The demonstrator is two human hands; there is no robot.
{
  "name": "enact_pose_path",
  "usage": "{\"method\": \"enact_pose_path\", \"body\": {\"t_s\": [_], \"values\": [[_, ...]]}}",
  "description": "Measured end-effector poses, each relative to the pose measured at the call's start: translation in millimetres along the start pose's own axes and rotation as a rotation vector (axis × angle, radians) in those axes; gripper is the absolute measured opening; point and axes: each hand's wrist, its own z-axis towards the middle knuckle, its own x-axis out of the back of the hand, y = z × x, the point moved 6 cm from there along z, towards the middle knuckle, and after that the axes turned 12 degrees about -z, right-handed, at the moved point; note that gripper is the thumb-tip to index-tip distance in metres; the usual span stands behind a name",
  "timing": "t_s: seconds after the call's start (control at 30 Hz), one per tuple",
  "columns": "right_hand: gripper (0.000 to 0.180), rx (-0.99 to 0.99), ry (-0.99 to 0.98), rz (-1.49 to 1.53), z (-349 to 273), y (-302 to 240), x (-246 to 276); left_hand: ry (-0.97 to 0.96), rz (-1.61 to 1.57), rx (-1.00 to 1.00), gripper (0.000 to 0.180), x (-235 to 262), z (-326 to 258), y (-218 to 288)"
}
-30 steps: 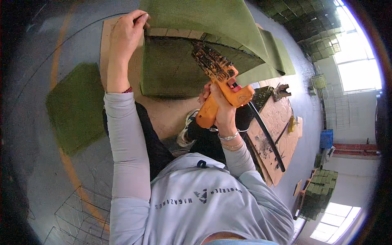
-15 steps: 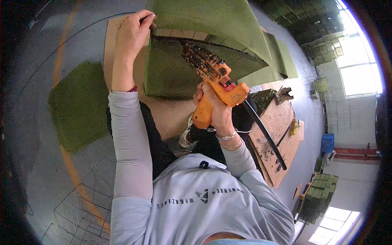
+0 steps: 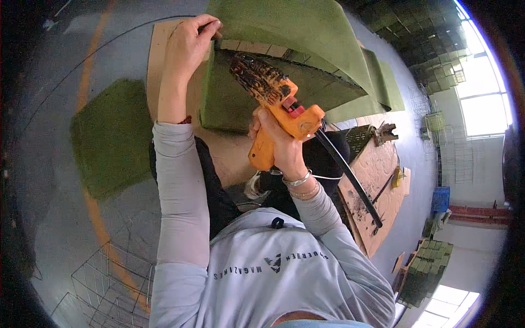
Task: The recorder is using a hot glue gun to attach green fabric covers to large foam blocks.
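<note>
My right hand (image 3: 280,142) is wrapped round the handle of an orange hot glue gun (image 3: 305,121). Black residue crusts its front half, and a long black glue stick (image 3: 350,174) sticks out of its back. The nozzle points up and left over a green fabric-covered box (image 3: 224,104) with an open, wire-edged side. At the box's far left corner, my left hand (image 3: 188,46) is closed in a pinch on the edge of the green fabric (image 3: 284,24), which rises as a raised flap. The fingertips partly hide the pinched spot.
Brown board (image 3: 156,60) lies under the box. A green fabric piece (image 3: 112,139) rests on the floor at left, near a wire frame (image 3: 112,279). On the right, a stained board (image 3: 377,210) carries black debris and a yellow-handled tool (image 3: 397,177). Stacked green boxes (image 3: 429,268) stand beyond.
My right hand has brought the glue gun leftward across the box, its nozzle closer to my left hand. The left hand keeps its pinch at the corner. The whole view has shifted slightly.
</note>
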Motion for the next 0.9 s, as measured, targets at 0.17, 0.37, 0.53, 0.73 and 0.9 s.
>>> {"method": "enact_pose_path", "body": {"t_s": [0.17, 0.37, 0.53, 0.73, 0.9], "values": [[0.018, -0.026, 0.028, 0.024, 1, 3, -4, 0.002, 0.037, -0.007, 0.025, -3, 0, 6], [0.018, -0.005, -0.006, 0.039, 5, 4, -10, 0.031, 0.042, -0.058, 0.024, 0, -2, 12], [0.018, 0.011, -0.023, 0.047, 2, 4, -11, 0.016, 0.017, -0.023, 0.025, -1, -3, 9], [0.014, -0.055, 0.037, 0.116, -6, 7, 6, 0.018, 0.033, -0.049, 0.026, 1, -2, 13], [0.016, -0.034, -0.009, 0.225, -8, 3, 9, -0.044, 0.091, 0.048, 0.022, 4, -1, 5]]}}
